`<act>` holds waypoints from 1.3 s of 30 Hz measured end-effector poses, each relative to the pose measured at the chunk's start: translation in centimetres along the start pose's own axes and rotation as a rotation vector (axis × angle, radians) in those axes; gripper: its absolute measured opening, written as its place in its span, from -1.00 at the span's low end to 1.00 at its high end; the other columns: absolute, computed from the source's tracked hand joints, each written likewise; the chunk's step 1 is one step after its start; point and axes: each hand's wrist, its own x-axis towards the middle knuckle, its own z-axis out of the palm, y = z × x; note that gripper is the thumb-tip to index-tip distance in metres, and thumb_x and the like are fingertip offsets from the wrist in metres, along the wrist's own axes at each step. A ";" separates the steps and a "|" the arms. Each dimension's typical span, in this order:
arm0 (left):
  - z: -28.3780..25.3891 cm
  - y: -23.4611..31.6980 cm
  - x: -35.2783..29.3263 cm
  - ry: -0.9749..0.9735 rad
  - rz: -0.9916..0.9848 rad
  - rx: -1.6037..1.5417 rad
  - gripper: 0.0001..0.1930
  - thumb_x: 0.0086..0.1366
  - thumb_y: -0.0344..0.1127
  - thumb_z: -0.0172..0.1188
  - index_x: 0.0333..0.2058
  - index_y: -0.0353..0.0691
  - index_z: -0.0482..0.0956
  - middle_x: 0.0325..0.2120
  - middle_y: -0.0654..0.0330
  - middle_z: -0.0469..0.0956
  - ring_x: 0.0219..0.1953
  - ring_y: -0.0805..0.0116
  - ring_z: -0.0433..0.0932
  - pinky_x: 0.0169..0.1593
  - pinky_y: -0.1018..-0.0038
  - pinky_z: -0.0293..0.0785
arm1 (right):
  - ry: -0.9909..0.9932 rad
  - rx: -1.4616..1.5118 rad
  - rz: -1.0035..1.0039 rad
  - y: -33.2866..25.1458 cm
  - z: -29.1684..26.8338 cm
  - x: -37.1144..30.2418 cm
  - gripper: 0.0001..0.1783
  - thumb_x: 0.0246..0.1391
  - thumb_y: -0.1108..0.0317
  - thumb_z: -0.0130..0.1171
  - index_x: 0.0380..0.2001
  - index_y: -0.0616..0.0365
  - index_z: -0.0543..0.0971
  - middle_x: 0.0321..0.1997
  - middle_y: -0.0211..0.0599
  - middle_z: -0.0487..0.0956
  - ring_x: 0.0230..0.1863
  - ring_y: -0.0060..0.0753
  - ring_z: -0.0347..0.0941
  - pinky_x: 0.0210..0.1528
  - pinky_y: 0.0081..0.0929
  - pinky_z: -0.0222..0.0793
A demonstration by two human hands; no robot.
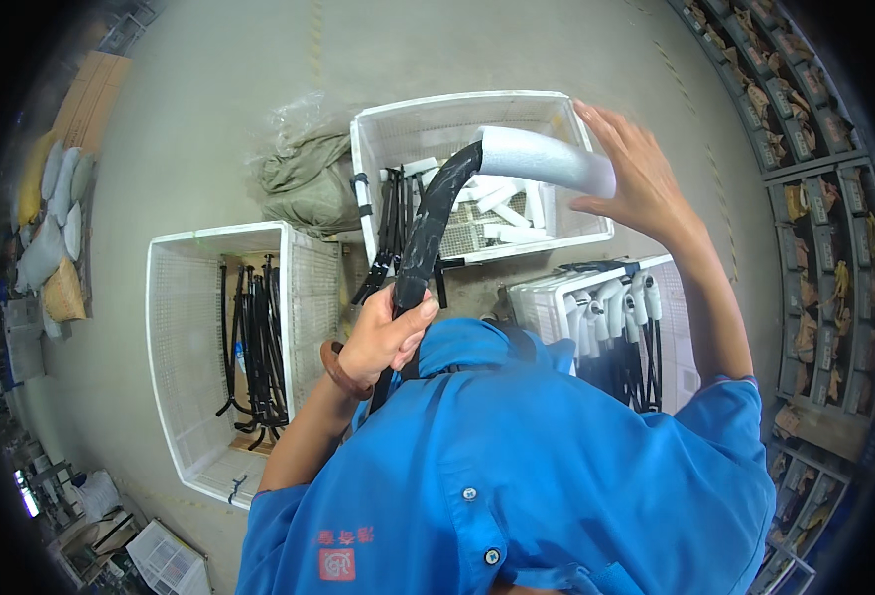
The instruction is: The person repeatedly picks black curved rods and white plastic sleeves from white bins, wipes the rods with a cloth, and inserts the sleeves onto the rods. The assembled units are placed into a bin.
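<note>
A grey floor (229, 183) carries three white crates. The left crate (172, 367) contains black rods (259, 317); the far crate (447, 111), loose white foam tubes (513, 214) with black bars (388, 223) at its left; the right crate (678, 307), rods with white-covered ends (616, 307). Above and between them, the left hand (390, 339) is closed around a curved black bar (436, 213). The right hand (641, 183), fingers spread, palm forward, meets the outer end of the white foam sleeve (545, 159) on the bar's upper end.
</note>
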 end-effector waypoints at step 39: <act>26.6 7.7 14.2 -0.708 0.577 0.576 -0.77 0.22 -0.26 0.33 -0.34 -0.31 0.55 -0.55 0.25 0.55 -0.58 0.53 0.47 -0.36 0.51 0.46 | 0.374 0.352 0.643 -6.0 -4.9 -22.6 -0.24 -0.11 0.23 0.41 0.15 0.29 0.38 0.02 0.01 0.50 0.09 -0.29 0.43 0.18 -0.11 0.29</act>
